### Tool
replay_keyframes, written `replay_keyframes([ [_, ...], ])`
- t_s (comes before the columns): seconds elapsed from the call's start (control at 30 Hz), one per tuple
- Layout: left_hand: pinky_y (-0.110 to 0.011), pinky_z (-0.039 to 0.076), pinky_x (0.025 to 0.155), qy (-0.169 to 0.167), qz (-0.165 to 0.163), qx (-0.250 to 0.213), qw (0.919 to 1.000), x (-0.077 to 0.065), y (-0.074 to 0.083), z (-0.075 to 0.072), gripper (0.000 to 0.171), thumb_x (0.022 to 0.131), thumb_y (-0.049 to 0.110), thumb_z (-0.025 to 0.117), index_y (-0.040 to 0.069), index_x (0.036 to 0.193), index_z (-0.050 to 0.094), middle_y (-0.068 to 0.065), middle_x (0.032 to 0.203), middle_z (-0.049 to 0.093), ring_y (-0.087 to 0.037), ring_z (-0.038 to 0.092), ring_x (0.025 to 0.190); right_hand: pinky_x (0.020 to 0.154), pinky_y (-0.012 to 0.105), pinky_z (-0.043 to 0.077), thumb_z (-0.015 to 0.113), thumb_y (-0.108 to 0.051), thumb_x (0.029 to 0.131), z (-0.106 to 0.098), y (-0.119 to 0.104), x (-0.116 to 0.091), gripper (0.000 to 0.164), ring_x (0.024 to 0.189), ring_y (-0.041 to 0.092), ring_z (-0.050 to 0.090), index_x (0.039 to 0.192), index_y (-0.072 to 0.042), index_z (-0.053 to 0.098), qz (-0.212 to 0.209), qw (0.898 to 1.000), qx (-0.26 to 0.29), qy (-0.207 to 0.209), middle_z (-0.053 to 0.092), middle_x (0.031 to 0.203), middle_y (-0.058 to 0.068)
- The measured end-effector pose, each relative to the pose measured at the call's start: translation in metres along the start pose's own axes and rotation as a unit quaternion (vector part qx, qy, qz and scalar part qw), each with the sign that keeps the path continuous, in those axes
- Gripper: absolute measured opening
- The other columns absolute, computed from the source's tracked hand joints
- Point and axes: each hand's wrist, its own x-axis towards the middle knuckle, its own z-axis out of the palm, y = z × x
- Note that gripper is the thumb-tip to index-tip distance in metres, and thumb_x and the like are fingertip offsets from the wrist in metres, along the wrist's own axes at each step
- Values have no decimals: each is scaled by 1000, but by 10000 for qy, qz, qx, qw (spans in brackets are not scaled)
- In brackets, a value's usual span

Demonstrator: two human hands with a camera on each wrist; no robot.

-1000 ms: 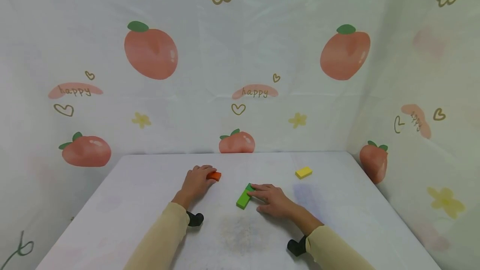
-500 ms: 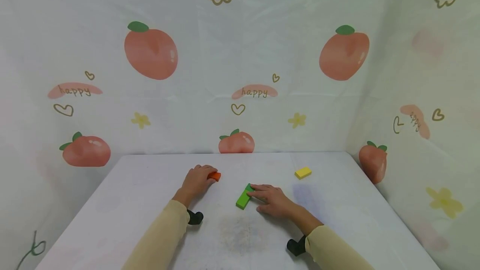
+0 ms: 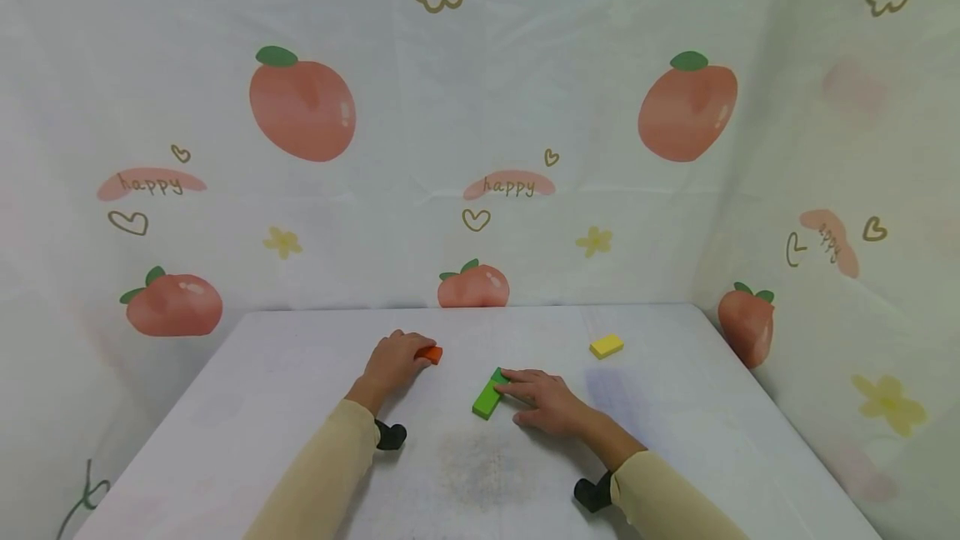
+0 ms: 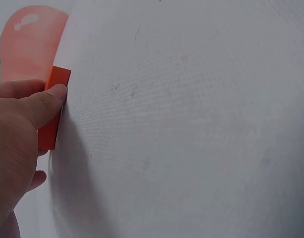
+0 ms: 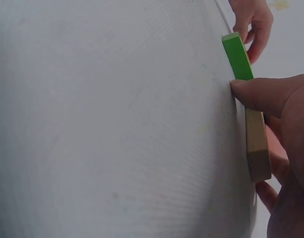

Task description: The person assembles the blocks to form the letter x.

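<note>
In the head view my left hand (image 3: 393, 358) pinches an orange block (image 3: 432, 354) at the left of the table, thumb on its near side. The left wrist view shows the orange block (image 4: 55, 116) between thumb and fingers. My right hand (image 3: 551, 402) has its fingers spread, their tips resting over two green pieces (image 3: 486, 400) placed end to end. From the right wrist, a green block (image 5: 237, 57) and a piece with a bare-wood side (image 5: 257, 139) show, the thumb crossing in front of where they meet. My fingers partly hide the farther piece.
A yellow block (image 3: 607, 346) lies at the back right of the white table (image 3: 675, 440). Behind it hangs a pale cloth (image 3: 480, 90) printed with fruit, hearts and flowers. Each wrist bears a black camera mount (image 3: 594, 492).
</note>
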Motion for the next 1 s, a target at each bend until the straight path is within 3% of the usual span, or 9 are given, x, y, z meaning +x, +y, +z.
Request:
replay_keyframes([
  [1.0, -40, 48, 83, -74, 11, 93, 9999, -2, 2, -1, 34, 87, 24, 75, 15, 119, 69, -3, 112, 67, -25, 55, 98, 98, 57, 31, 71, -19, 90, 0, 4, 3, 54, 137, 28, 35, 141, -24, 54, 60, 9999, 40, -76, 40, 151, 2],
])
